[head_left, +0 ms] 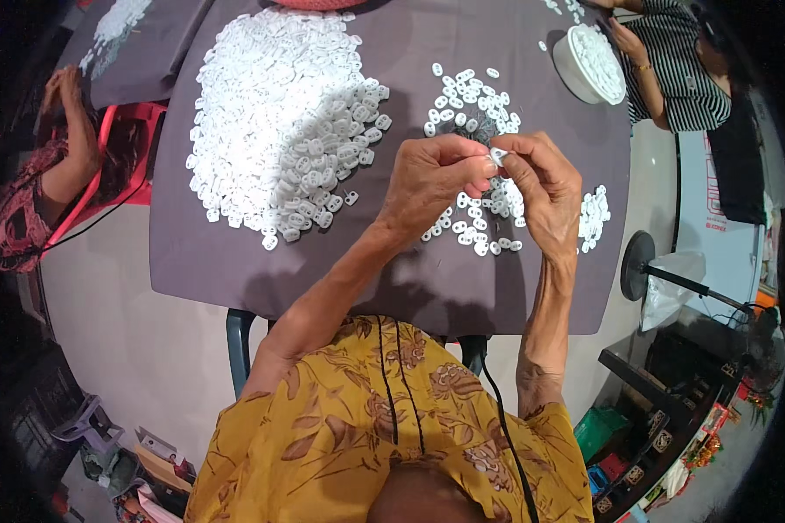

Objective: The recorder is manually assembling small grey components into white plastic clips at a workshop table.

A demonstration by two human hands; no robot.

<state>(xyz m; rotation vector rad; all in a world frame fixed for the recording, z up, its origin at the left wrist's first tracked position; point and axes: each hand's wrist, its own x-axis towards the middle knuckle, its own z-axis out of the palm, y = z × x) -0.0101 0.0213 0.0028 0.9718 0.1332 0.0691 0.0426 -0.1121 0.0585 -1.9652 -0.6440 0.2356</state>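
Over the purple-grey tablecloth [384, 253], my left hand [436, 179] and my right hand [542, 187] meet at the fingertips. Between them is a small white plastic piece with a dark hole [498, 156], pinched by the right thumb and forefinger. The left thumb and fingers are pressed together against its left side; whether they also hold a thin pin cannot be made out. Below and around the hands lie scattered white pieces [469, 234], rounded, with dark holes. A heap of thin grey pins [477, 131] shows just beyond the fingers, partly hidden by them.
A large heap of white pieces [262, 113] covers the table's left side. A smaller group [594, 213] lies by the right edge. A white bowl [563, 74] full of pieces stands far right, beside a person in a striped top [680, 70]. Another person's arm [80, 144] is at far left.
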